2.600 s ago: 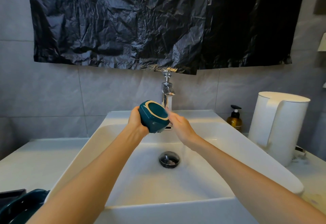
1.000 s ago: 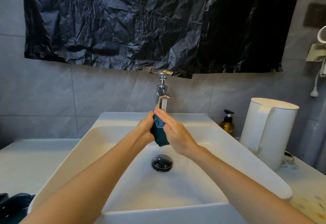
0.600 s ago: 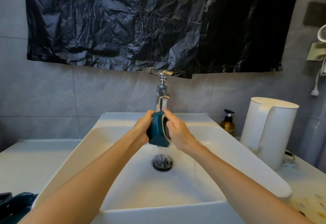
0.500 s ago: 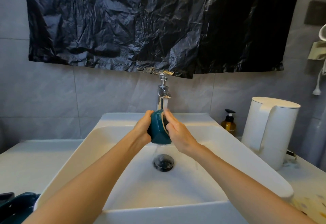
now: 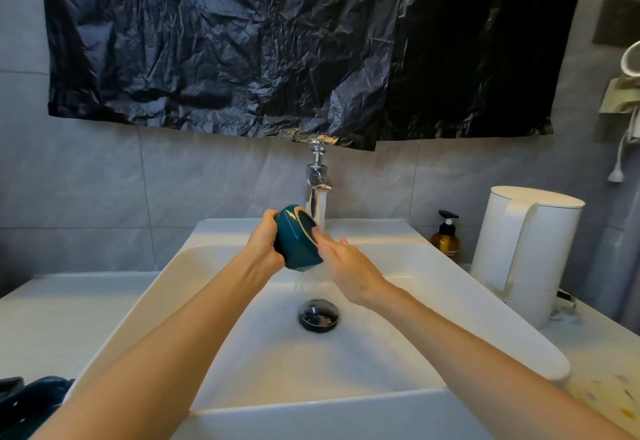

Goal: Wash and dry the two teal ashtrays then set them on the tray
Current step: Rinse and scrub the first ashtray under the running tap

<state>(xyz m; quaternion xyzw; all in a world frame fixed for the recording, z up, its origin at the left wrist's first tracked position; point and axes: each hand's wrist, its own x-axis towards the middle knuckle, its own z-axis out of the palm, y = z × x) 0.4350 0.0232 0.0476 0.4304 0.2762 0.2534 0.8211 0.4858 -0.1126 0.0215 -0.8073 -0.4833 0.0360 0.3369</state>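
My left hand [image 5: 264, 245] grips a teal ashtray [image 5: 295, 242] on its side over the white sink [image 5: 429, 287], its pale-ringed underside turned to the right, beside the stream running from the chrome tap [image 5: 317, 180]. The straight fingers of my right hand [image 5: 346, 268] touch that underside at its lower right. A second teal ashtray [image 5: 31, 401] shows partly at the bottom left corner, next to a dark tray edge [image 5: 10, 381].
A white kettle [image 5: 526, 249] and an amber pump bottle [image 5: 446, 237] stand on the counter at the right. The drain plug [image 5: 318, 315] sits in the basin's middle. Black plastic sheeting [image 5: 294, 45] hangs on the wall above the tap. A yellow patterned cloth [image 5: 609, 401] lies at the bottom right.
The ashtray has tilted so its ringed underside shows again. My right hand has slid down off its face to the lower right edge, and its fingers have straightened.
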